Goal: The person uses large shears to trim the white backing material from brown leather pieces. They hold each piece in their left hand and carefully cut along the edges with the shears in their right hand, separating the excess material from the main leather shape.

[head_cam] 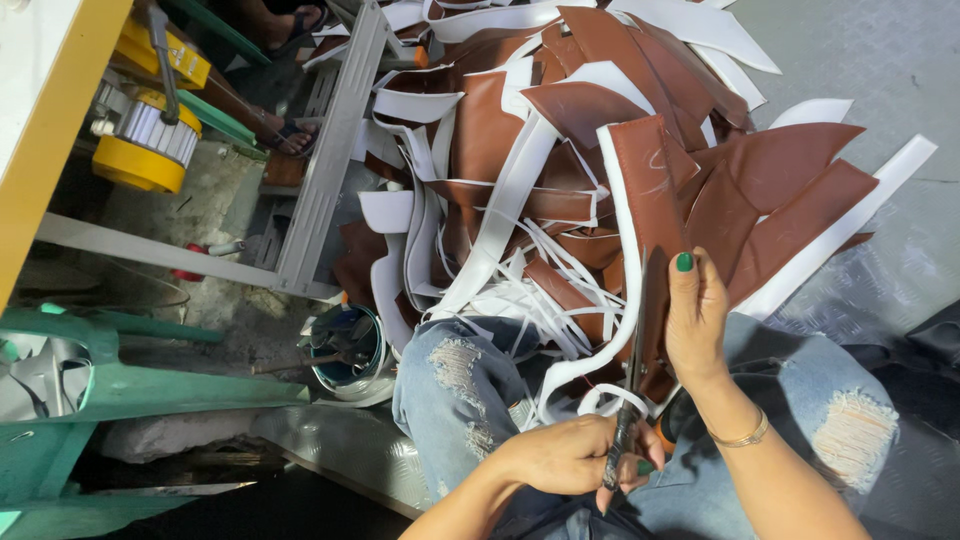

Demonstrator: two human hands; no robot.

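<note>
Brown-and-white pile [560, 170]: leather-like cut pieces with white backing, heaped across upper centre of frame, spilling onto the knees.
Floor [880, 70]: grey tread plate, right side and lower left.
Frame [330, 150]: grey metal, upper left, beside the pile.
Stool [90, 380]: green, lower left.
Jeans [460, 390]: ripped blue denim, lower centre, under both hands.
Motor [145, 140]: yellow and silver unit, upper left, under the bench edge.
Bucket [345, 355]: small, holding tools, left of the left knee.
Brown piece [650, 200]: long panel with white edge, centre right, runs from the pile down to the hands.
Right hand [697, 320]: closed on the brown piece's lower end, thumb on top, green nail polish, bracelet at the wrist.
Left hand [570, 455]: closed around the scissor handles, bottom centre.
Scissors [632, 380]: dark blades pointing up, lying along the brown piece's white edge; whether they're biting in, can't tell.
White strip [610, 395]: thin trimmed offcut curling just above the left hand.
</note>
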